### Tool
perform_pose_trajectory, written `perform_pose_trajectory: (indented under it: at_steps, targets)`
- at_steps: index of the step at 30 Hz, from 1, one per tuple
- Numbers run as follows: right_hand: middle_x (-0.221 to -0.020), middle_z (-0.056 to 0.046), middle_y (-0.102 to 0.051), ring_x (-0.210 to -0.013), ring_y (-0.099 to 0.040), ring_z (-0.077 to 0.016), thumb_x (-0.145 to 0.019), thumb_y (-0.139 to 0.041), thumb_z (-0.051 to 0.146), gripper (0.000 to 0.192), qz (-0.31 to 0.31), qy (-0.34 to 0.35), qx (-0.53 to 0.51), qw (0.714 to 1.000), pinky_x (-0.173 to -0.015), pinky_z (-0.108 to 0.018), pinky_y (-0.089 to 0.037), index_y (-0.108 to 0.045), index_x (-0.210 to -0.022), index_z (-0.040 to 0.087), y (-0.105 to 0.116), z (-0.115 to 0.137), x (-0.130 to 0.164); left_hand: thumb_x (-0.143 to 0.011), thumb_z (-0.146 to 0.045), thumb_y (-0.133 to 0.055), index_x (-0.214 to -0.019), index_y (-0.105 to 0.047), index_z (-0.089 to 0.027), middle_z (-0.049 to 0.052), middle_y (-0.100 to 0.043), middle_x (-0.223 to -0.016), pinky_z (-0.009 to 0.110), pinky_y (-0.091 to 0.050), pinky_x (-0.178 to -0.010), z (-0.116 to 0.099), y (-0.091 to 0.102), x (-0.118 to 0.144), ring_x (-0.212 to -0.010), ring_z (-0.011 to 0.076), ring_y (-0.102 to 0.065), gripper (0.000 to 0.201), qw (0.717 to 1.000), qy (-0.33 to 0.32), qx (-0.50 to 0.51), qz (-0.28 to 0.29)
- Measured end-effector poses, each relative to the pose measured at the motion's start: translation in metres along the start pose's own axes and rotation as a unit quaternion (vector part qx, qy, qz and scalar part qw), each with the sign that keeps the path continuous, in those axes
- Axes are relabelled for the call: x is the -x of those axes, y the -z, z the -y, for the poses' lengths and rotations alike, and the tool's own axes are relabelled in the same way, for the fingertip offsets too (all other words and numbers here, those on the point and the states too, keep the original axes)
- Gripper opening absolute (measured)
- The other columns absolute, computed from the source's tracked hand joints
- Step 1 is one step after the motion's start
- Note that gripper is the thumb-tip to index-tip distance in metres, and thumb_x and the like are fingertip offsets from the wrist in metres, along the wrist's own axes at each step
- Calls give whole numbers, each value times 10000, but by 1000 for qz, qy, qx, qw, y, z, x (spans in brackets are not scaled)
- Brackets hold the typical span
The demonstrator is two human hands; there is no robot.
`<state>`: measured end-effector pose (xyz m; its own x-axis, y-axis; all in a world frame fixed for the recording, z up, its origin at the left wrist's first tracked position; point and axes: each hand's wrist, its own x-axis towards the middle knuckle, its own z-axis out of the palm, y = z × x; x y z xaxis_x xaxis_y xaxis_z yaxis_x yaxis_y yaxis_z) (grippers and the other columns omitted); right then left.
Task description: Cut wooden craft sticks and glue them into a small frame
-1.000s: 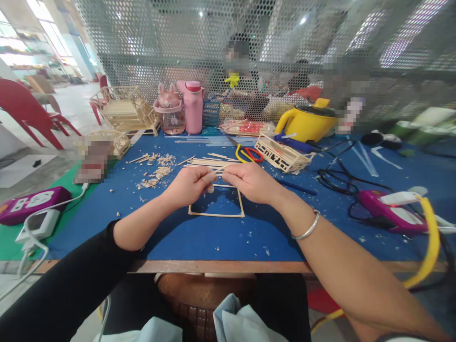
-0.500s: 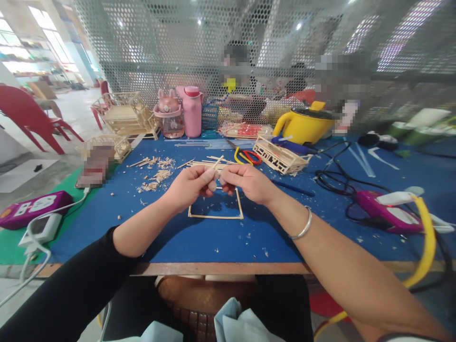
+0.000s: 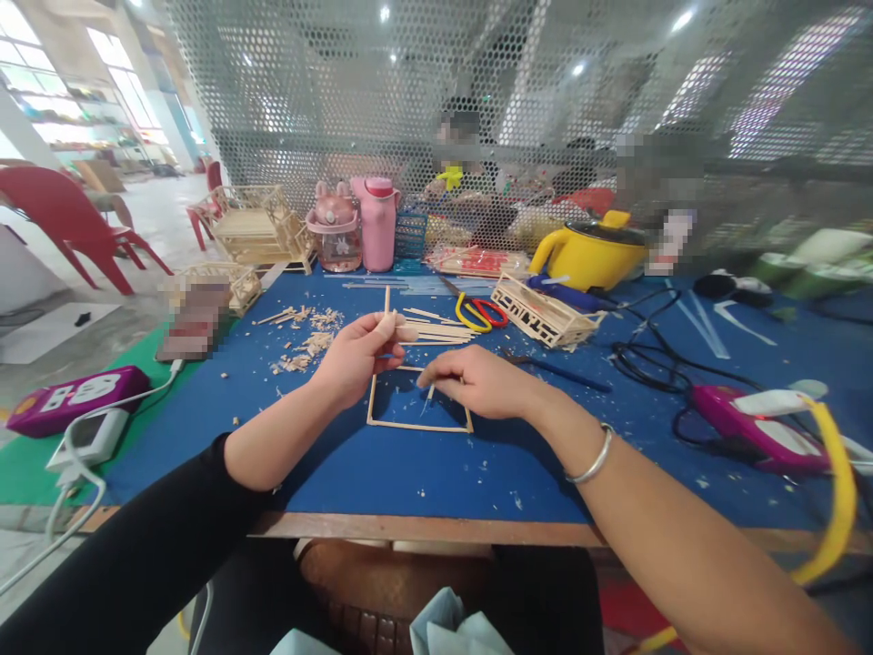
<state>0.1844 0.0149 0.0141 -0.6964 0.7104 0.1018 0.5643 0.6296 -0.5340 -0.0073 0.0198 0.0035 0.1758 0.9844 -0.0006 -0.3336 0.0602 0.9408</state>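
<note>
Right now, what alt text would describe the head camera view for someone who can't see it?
A person's left hand holds a thin wooden stick upright while the right hand rests on a square stick frame on a blue table.

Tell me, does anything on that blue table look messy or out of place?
Yes: wood shavings and chips lie scattered on the blue table, left of the left hand, and small crumbs dot the surface elsewhere.

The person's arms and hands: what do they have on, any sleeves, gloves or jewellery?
Both hands are bare, with no gloves. The left hand comes out of a black long sleeve pushed up to about mid-forearm. The right hand has a bare forearm as far as the picture shows, with a plain, thin silver bangle at the wrist. No rings or watch can be made out.
</note>
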Motion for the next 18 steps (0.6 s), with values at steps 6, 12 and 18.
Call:
perform_pose_trajectory:
  at_steps: [6, 12, 18]
  targets:
    - [-768, -26, -657, -647, -539, -136, -772, -619, 358, 261, -34, -13, 125, 992, -599, -247, -378, -699, -962, 198, -2, 2, 0, -819, -350, -603, -895, -580, -158, 34, -687, -809, 147, -466, -487, 5, -2, 2, -520, 42, -554, 208, 998, 18, -37, 48]
    - [-703, -5, -584, -637, -498, -113, -896, -437, 452, 359, -240, -21, -68, 968, -599, -241, -377, -637, -847, 158, 4, 7, -1, -850, -357, -553, -848, -562, -143, 7, -653, -716, 148, -395, -422, 8, -11, 12, -427, 27, -487, 214, 970, 20, -189, 149]
    - [-599, 23, -533, -552, -455, -89, -835, -560, 367, 252, -233, -20, -173, 957, -552, -232, -376, -627, -736, 146, 3, 4, -3, -883, -320, -495, -840, -540, -146, -2, -631, -703, 166, -431, -478, 11, -13, 16, -482, 42, -517, 184, 962, 9, -206, 181]
